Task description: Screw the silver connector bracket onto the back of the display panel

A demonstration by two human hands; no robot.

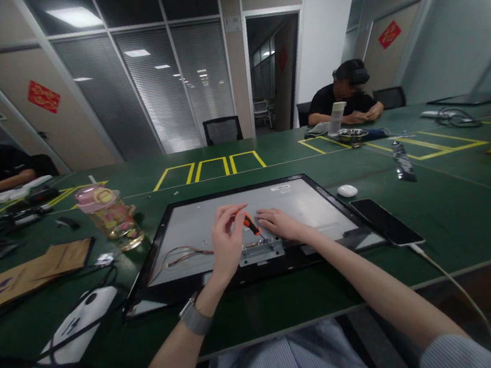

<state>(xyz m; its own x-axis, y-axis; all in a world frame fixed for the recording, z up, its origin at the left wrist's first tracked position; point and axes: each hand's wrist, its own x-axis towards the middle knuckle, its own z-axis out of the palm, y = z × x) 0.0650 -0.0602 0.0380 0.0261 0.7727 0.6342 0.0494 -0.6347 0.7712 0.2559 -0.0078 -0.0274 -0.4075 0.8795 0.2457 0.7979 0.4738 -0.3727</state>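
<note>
A flat monitor panel (pixel 311 199) with a black frame and grey back lies on the green table before me. My left hand (pixel 228 235) is closed around an orange and black screwdriver (pixel 251 224), which tilts down toward a metal bracket (pixel 261 251) at the panel's near edge. The exact spot its tip touches is too small to tell. My right hand (pixel 281 224) lies flat with fingers stretched out on the panel, just right of the screwdriver. Thin wires (pixel 182 252) run across the panel left of the bracket.
To the left stand a drink cup (pixel 111 218), a brown paper bag (pixel 30 278) and a white power strip (pixel 63 350) with cables. On the right lie a phone (pixel 388 222) on a charging cable and a white earbud case (pixel 347 191). Two people sit across the table.
</note>
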